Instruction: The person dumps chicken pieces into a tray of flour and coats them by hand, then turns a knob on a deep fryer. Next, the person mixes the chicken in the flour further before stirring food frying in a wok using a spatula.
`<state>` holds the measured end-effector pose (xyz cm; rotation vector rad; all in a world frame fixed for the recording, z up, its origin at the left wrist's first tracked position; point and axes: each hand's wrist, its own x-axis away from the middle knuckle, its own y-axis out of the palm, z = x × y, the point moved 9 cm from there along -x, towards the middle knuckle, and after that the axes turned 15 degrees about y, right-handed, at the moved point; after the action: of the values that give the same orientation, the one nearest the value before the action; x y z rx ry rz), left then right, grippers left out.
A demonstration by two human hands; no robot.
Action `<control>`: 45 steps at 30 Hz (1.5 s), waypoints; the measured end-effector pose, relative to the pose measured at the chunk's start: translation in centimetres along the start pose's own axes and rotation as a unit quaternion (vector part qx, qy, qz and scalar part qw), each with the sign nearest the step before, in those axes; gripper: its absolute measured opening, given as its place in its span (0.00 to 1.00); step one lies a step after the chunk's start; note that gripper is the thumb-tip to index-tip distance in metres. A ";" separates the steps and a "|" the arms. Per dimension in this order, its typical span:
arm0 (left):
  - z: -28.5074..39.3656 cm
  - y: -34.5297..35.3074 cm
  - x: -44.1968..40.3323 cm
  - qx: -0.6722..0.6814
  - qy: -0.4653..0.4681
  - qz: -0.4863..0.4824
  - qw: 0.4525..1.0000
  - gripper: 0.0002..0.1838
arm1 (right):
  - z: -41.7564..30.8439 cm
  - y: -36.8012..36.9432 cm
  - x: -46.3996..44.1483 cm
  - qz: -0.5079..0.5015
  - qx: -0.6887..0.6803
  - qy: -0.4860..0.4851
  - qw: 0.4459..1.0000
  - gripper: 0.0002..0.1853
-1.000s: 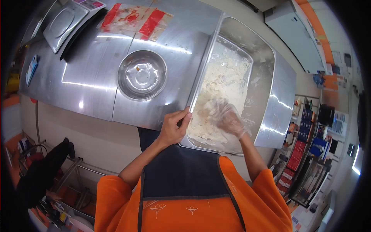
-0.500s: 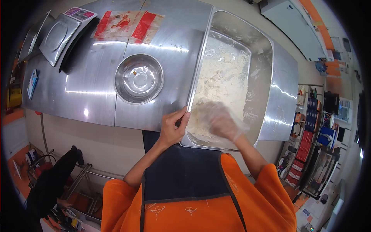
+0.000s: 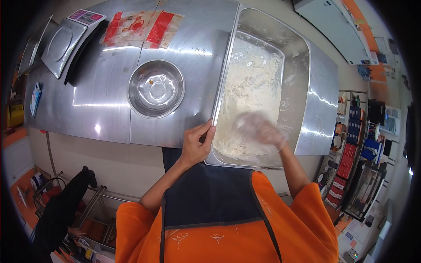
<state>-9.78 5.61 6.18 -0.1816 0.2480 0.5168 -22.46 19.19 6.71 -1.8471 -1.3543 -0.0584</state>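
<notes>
A deep rectangular metal pan (image 3: 293, 94) stands at the table's edge in front of me. Crumbly, pale flour dough (image 3: 247, 83) covers its bottom. My left hand (image 3: 197, 142), bare, grips the pan's near left rim between thumb and fingers. Inside the pan, my right hand (image 3: 258, 129) wears a clear plastic glove and is over the near part of the dough. Motion smears its fingers, so whether they hold any dough cannot be made out.
Left of the pan stands a round steel bowl (image 3: 156, 89) with a small orange-brown bit inside. Beyond it lies a red-and-clear plastic bag (image 3: 142, 28). A kitchen scale (image 3: 66, 41) and a small blue packet (image 3: 35, 100) are farther left. Another person in dark clothes (image 3: 61, 206) is at lower left.
My right hand has shifted slightly right and up within the pan, over the dough. The left hand keeps its grip on the rim.
</notes>
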 end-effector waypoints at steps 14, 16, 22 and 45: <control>-0.1 0.1 -0.1 -0.002 -0.003 -0.012 1.000 0.14 | 12.5 -1.2 4.0 0.026 -0.134 0.369 0.919 0.21; -0.4 0.1 0.1 0.002 -0.002 -0.007 1.000 0.14 | 14.6 1.0 4.2 -0.007 -0.123 0.404 0.907 0.20; -0.2 0.4 0.1 0.010 -0.012 -0.001 1.000 0.13 | 2.7 4.8 1.2 -0.105 -0.119 -0.008 0.987 0.24; -0.2 0.0 -0.4 -0.012 -0.020 -0.019 1.000 0.13 | 1.9 -3.0 2.3 0.264 0.219 0.054 0.938 0.17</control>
<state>-10.13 5.40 6.11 -0.1993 0.1991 0.4850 -24.71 22.37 8.28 -1.7261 -0.6857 0.3860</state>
